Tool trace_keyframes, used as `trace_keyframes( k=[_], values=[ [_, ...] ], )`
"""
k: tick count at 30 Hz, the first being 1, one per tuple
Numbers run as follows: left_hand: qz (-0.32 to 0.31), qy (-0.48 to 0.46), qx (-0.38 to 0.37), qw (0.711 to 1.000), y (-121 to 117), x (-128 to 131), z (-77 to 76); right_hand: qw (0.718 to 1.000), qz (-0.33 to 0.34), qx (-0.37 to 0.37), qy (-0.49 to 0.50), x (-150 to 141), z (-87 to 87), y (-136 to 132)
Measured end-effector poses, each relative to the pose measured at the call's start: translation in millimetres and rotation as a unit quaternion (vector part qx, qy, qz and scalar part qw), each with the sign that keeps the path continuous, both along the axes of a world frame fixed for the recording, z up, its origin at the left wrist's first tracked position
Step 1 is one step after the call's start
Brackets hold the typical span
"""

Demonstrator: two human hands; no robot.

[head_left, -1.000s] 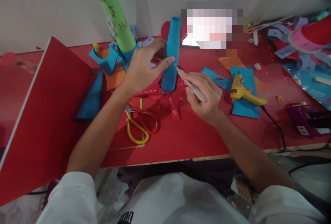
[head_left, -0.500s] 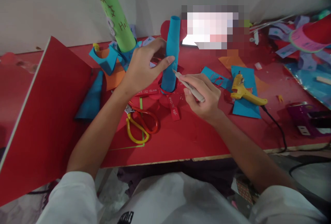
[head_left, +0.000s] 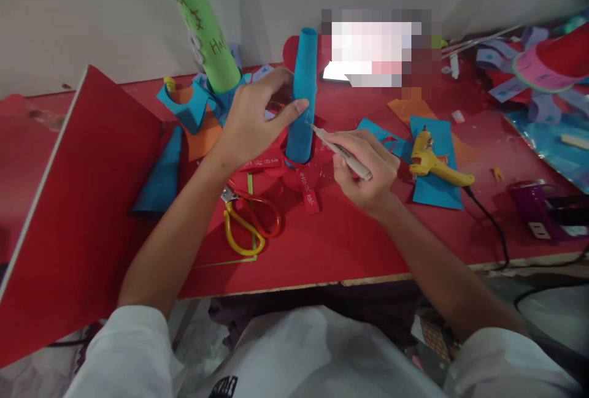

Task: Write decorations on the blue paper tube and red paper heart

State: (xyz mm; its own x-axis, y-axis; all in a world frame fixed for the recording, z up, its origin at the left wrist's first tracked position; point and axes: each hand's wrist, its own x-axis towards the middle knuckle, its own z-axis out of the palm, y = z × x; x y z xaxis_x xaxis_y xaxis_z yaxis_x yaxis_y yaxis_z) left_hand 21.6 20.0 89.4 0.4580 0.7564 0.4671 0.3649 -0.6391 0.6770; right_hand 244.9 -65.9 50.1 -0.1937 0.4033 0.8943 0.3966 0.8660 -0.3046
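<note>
A blue paper tube (head_left: 304,88) stands upright on the red table (head_left: 322,244), its base among red paper strips (head_left: 309,192). My left hand (head_left: 257,119) grips the tube from the left, thumb across its front. My right hand (head_left: 365,168) is closed round a grey-white marker (head_left: 343,153) whose tip touches the tube's right side about halfway up.
Yellow and red scissors (head_left: 251,220) lie below my left hand. A yellow glue gun (head_left: 435,165) rests on blue paper at the right, its cable running off the edge. A tall green tube (head_left: 200,21) leans at the back. A big red card sheet (head_left: 76,202) stands at the left.
The marker tip has shifted slightly along the tube's right side, and my right hand has moved a little with it. My left hand keeps its hold on the tube.
</note>
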Motion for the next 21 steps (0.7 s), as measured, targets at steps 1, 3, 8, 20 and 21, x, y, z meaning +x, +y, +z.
trace_keyframes(
  k=[1, 3, 8, 20, 21],
  values=[
    [-0.001, 0.0, -0.004, 1.0, 0.3, 0.1, 0.1, 1.0, 0.002, 0.004, 0.0, 0.0, 0.6, -0.1],
    [-0.002, -0.001, -0.008, 1.0, 0.6, 0.2, 0.6, 1.0, 0.009, 0.005, -0.013, -0.1, 1.1, -0.5],
    [0.006, 0.001, 0.004, 1.0, 1.0, 0.4, 0.7, 0.999, 0.012, -0.012, -0.041, 1.2, -1.6, -0.5],
    [0.006, 0.0, -0.003, 1.0, 0.5, 0.7, 1.0, 0.999, 0.015, -0.029, -0.036, 0.4, -4.0, -0.7],
    [0.005, -0.002, -0.003, 1.0, 0.3, 0.7, 1.3, 0.999, 0.014, -0.031, -0.038, 0.6, -4.1, -0.7]
  ],
)
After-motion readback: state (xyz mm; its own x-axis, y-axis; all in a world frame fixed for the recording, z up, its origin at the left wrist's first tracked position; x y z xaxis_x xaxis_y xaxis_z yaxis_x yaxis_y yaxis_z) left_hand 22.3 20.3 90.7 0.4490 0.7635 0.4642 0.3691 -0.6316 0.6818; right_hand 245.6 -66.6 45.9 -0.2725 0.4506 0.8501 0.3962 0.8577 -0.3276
